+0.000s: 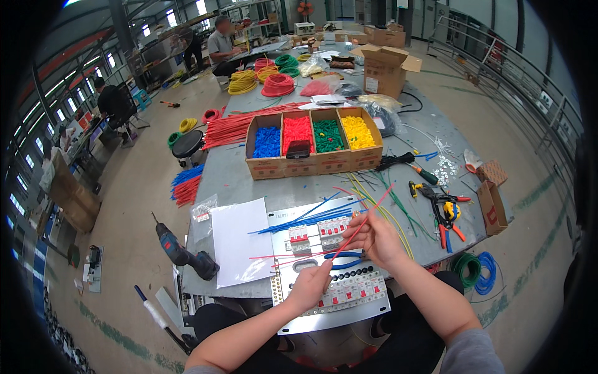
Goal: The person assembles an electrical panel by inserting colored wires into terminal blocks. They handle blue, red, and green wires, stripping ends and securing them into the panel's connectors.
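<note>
A red wire [381,199] slants up to the right between my hands. My left hand [309,287] pinches its lower end. Higher up, my right hand [377,242] has its fingers closed around the same wire. Beneath them lies a silver metal panel [367,311] with holes along its edges. Small white circuit breakers with red switches [349,293] form a row on its near part, and more breakers [334,229] sit farther up. Blue-handled pliers [350,254] rest on the panel by my right hand. Several blue wires [305,219] lie across its far left part.
Beyond the panel, a cardboard box [314,167] holds blue, red, green and yellow terminal sleeves. White paper [243,240] and a cordless drill [184,250] lie to the left. Hand tools [443,212] and an open carton [493,209] are at right. Coiled wire [278,85] stands farther back.
</note>
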`<action>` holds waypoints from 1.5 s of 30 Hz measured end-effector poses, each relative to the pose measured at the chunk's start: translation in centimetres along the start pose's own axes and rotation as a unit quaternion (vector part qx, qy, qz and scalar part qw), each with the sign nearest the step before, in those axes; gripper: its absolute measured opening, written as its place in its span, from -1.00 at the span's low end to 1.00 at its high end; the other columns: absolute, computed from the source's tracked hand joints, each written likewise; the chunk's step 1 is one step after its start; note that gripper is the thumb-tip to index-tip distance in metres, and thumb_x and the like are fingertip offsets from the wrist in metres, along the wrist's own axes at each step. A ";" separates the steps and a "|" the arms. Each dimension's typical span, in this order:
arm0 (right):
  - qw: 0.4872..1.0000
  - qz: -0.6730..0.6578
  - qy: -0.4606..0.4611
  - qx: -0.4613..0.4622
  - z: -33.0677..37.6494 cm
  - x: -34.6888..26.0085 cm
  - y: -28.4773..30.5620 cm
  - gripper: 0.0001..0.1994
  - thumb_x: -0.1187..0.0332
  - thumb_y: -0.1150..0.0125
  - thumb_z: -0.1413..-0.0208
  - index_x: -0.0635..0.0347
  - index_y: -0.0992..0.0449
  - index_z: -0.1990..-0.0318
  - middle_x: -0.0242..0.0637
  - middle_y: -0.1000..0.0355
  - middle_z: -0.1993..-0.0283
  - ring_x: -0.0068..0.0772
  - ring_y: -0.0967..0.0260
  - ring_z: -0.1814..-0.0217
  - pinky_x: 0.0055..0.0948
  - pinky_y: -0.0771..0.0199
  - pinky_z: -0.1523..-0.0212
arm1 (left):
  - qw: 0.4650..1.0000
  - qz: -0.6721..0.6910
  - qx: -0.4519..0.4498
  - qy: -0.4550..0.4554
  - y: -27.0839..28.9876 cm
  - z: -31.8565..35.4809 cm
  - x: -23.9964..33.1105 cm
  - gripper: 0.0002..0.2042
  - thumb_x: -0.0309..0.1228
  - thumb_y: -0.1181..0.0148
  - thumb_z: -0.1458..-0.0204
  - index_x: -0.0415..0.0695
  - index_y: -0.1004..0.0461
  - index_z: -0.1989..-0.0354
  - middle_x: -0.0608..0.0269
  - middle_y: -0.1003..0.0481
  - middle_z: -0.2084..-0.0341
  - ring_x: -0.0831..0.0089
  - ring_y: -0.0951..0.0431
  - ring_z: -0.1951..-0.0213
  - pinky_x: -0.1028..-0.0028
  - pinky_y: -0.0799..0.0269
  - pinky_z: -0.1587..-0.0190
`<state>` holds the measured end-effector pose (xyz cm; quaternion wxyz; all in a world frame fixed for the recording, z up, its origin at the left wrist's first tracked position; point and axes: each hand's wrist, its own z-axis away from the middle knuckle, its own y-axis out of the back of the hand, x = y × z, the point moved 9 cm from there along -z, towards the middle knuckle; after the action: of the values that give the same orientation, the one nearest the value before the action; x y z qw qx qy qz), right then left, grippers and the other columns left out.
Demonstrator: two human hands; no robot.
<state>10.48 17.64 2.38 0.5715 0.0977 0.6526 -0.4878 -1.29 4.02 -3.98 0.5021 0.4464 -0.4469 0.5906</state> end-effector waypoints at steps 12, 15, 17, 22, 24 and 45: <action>1.000 0.005 0.012 0.025 0.2 -0.9 1.2 -0.42 -0.08 0.31 -0.52 0.33 -0.45 0.00 0.10 -0.62 0.23 0.00 -0.68 0.21 -0.18 -0.76 0.22 | 0.987 -0.144 0.019 -0.074 0.4 0.7 2.6 -0.46 -0.16 0.06 -0.44 -0.26 -0.35 0.59 0.39 -0.27 0.73 0.60 -0.17 0.58 0.43 -0.16 0.48; 0.997 0.031 0.065 0.006 0.2 -2.7 1.4 -0.61 0.09 0.15 -0.52 0.26 -0.29 -0.18 -0.02 -0.59 0.23 -0.05 -0.68 0.22 -0.28 -0.76 0.28 | 0.998 -0.019 -0.018 0.060 -0.3 0.3 0.3 -0.42 -0.09 0.10 -0.45 -0.15 -0.26 0.67 0.43 -0.21 0.73 0.59 -0.10 0.59 0.43 -0.11 0.48; 0.994 0.072 0.083 0.020 -0.1 -3.7 1.9 -0.66 0.16 0.09 -0.51 0.25 -0.28 -0.18 -0.06 -0.57 0.21 -0.05 -0.68 0.23 -0.32 -0.76 0.29 | 0.998 0.041 -0.018 0.035 0.1 -0.4 -1.0 -0.40 -0.04 0.06 -0.43 -0.11 -0.26 0.70 0.47 -0.20 0.75 0.58 -0.09 0.65 0.41 -0.03 0.55; 0.996 0.047 0.080 0.009 -0.4 -3.6 1.8 -0.72 0.27 -0.03 -0.47 0.23 -0.32 -0.18 -0.08 -0.54 0.17 -0.13 -0.67 0.19 -0.26 -0.77 0.18 | 0.985 0.166 -0.036 0.037 -0.6 -0.1 -0.3 -0.42 -0.05 0.12 -0.46 -0.03 -0.17 0.69 0.45 -0.07 0.79 0.57 -0.01 0.68 0.43 0.08 0.55; 0.997 0.020 0.073 -0.002 -0.6 -3.6 2.1 -0.62 0.12 0.13 -0.51 0.28 -0.32 -0.16 -0.03 -0.56 0.17 -0.07 -0.67 0.20 -0.21 -0.76 0.18 | 0.978 0.196 -0.060 0.049 -1.2 0.1 0.8 -0.41 -0.06 0.13 -0.47 -0.03 -0.12 0.70 0.44 -0.06 0.80 0.56 0.00 0.69 0.43 0.08 0.55; 1.000 -0.003 0.008 0.000 -1.1 -2.2 2.8 -0.50 0.00 0.15 -0.50 0.37 -0.42 -0.02 0.05 -0.61 0.17 -0.07 -0.67 0.18 -0.21 -0.73 0.17 | 0.993 0.088 -0.057 0.043 -0.5 0.3 0.6 -0.41 -0.05 0.18 -0.47 -0.04 -0.12 0.69 0.44 -0.09 0.78 0.58 0.01 0.66 0.47 0.06 0.54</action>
<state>12.43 20.83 2.62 0.5652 0.1000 0.6570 -0.4888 -0.80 3.87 -3.26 0.4915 0.3497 -0.4955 0.6250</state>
